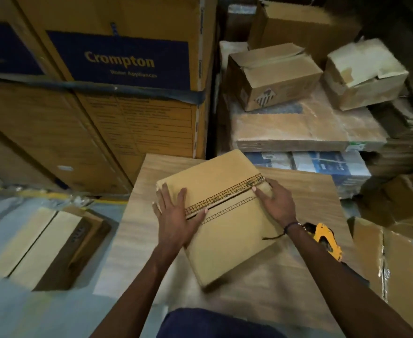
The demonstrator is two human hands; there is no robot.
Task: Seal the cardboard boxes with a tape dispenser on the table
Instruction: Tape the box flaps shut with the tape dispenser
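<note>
A flat brown cardboard box [221, 215] lies turned at an angle on the pale wood-grain table [305, 191], its near corner well inside the table's near edge and its far corner reaching just past the far edge. Its two top flaps meet along a dark seam bordered by printed grid strips. The left hand [176, 215] lies flat on the seam's left end, fingers straight and spread, fingertips at the box's left edge. The right hand [275, 201] rests on the seam's right end at the box's right edge, fingers extended and close together, thumb toward the far flap; whether it curls over the edge cannot be told. A yellow and black tape dispenser [326, 240] lies on the table just right of the right wrist, near the table's right edge, touching neither hand. Bare tabletop lies open to the box's left and along the near side. On the floor to the left sits a brown open carton [46, 247]. Beyond the table, a tall stack of brown cartons with a blue printed panel [117, 57] stands close against the far left corner, and small worn cardboard boxes [271, 74] rest on wrapped bundles at far right.
</note>
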